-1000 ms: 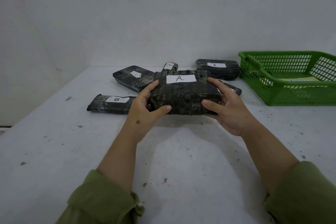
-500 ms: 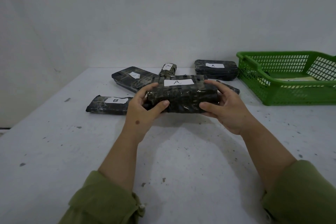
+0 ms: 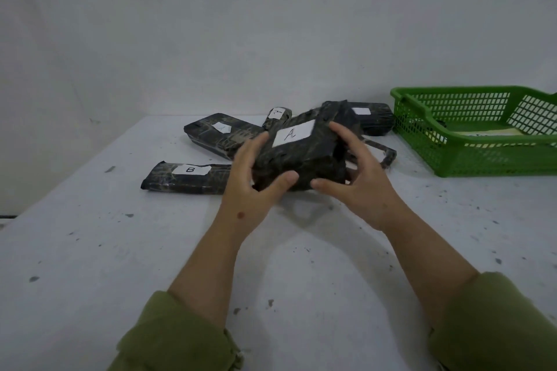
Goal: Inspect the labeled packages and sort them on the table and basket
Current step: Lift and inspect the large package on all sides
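A dark wrapped package with a white label "A" is held above the table, turned so one corner points toward me. My left hand grips its near left side and my right hand grips its right side. On the table behind lie other dark packages: a flat one labeled "B" at the left, a larger flat one, a small upright one, one by the basket, and a thin one partly hidden by my right hand. The green basket stands at the right.
The white table is speckled and runs to a bare grey wall behind. Something flat and pale lies inside the basket. My green sleeves fill the lower corners.
The package labeled "A" has been rotated in my hands, from square-on to angled with a corner toward me. My hands shifted closer together on it.
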A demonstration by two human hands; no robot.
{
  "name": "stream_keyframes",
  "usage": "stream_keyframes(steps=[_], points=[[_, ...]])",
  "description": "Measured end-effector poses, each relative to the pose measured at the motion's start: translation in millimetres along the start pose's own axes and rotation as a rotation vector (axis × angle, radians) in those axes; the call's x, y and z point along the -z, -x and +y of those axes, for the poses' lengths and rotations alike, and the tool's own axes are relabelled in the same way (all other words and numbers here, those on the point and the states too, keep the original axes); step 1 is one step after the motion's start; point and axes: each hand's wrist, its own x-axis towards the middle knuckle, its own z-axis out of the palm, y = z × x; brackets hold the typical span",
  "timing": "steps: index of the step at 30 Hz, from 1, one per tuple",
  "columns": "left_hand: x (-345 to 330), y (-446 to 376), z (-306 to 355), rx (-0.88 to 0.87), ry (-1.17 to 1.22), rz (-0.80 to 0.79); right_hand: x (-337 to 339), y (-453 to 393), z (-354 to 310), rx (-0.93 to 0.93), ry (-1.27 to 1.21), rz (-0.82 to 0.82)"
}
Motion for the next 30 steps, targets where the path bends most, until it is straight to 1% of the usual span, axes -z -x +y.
stream_keyframes(steps=[2, 3, 5, 7, 9, 10, 11, 13, 14, 15, 16, 18, 20, 21, 22, 25, 30], points=[[-9.2, 3.0, -0.2, 0.013, -0.048, -0.093, -5.9, 2.9, -3.1, -0.032, -0.024, -0.106], [-13.4, 4.4, 1.5, 0.014, -0.068, -0.109, -8.3, 4.0, -4.9, -0.033, -0.027, -0.154], [-18.4, 5.6, 5.5, 0.005, -0.057, -0.078, -11.4, 5.7, -9.4, -0.017, -0.054, -0.211], [-18.7, 4.9, 10.1, -0.003, 0.018, -0.015, -11.3, 7.2, -13.7, -0.031, -0.116, -0.247], [-16.4, 2.6, 10.5, 0.023, 0.083, 0.041, -8.2, 6.2, -14.8, -0.059, -0.121, -0.226], [-15.3, 1.3, 7.8, 0.040, 0.099, 0.056, -7.2, 4.9, -15.4, -0.060, -0.102, -0.173], [-14.4, 1.0, 6.0, 0.047, 0.098, 0.060, -5.7, 2.5, -15.7, -0.051, -0.080, -0.076], [-13.9, 1.5, 2.6, 0.058, 0.056, 0.043, 0.7, -3.1, -13.6, -0.025, -0.042, 0.186], [-13.3, 1.8, 1.5, 0.062, 0.064, 0.031, 6.8, -5.9, -9.4, -0.042, -0.027, 0.305], [-11.9, 1.6, 1.6, 0.061, 0.100, 0.016, 12.5, -7.7, -6.3, -0.075, -0.016, 0.383], [-10.1, 1.4, 2.6, 0.054, 0.144, -0.002, 17.5, -7.8, -3.5, -0.126, -0.009, 0.402], [-6.8, -0.3, 2.2, 0.036, 0.190, -0.034, 22.5, -5.8, 0.1, -0.207, -0.089, 0.293], [-6.0, -1.1, 1.9, 0.025, 0.171, -0.042, 20.8, -5.4, 3.4, -0.231, -0.279, 0.184], [-6.7, -0.8, 2.0, 0.027, 0.168, -0.040, 16.6, -5.6, 3.5, -0.222, -0.351, 0.155], [-8.0, -0.7, 1.8, 0.035, 0.179, -0.036, 11.4, -5.5, 2.7, -0.193, -0.360, 0.143], [-11.6, 0.3, 0.6, 0.024, 0.160, -0.024, 1.4, -6.0, 3.7, -0.122, -0.226, 0.168], [-11.6, -1.0, -0.1, 0.003, 0.066, -0.007, 1.9, -4.5, 3.9, -0.107, -0.198, 0.143]])
